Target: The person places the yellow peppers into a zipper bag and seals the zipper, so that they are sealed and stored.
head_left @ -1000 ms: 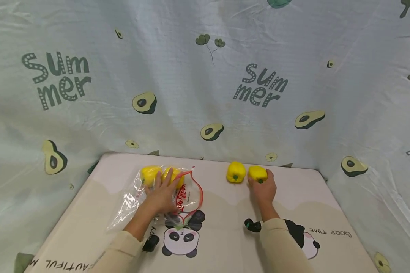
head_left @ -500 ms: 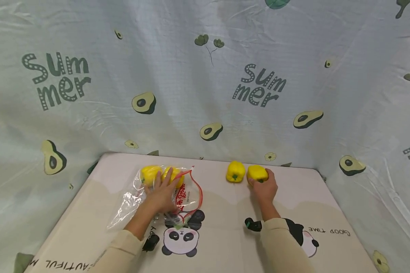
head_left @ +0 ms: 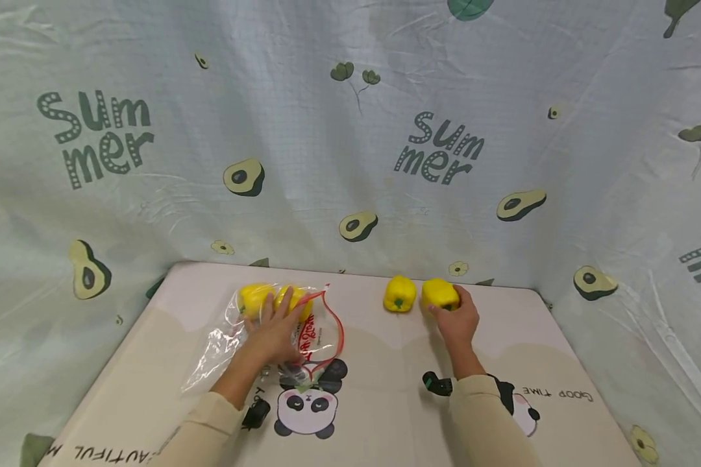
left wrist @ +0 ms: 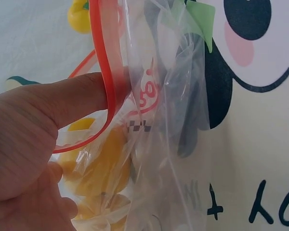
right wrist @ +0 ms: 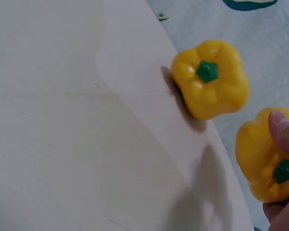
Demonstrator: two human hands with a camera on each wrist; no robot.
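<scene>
My right hand (head_left: 458, 321) holds a yellow bell pepper (head_left: 439, 293) with a green stem (right wrist: 284, 171); its shadow falls apart from it, so it is lifted off the table. Just left of it, a second yellow bell pepper (head_left: 400, 295) sits on the table. My left hand (head_left: 273, 334) spreads its fingers over a clear plastic bag (head_left: 222, 344) with a red-edged mouth (head_left: 341, 334). Two yellow bell peppers (head_left: 254, 298) lie inside, partly hidden by the fingers. In the left wrist view, the straight thumb (left wrist: 84, 96) reaches through the red rim (left wrist: 106, 77) into the bag.
A pale table cover (head_left: 380, 415) printed with pandas and lettering lies under everything. Behind the table's far edge hangs a curtain (head_left: 304, 130) with avocado and "summer" prints. Dark wrist-worn devices (head_left: 437, 384) sit at both cuffs.
My right hand has raised its bell pepper slightly and tilted it. The left hand and the bag stay where they were. The head view has shifted a little to the right.
</scene>
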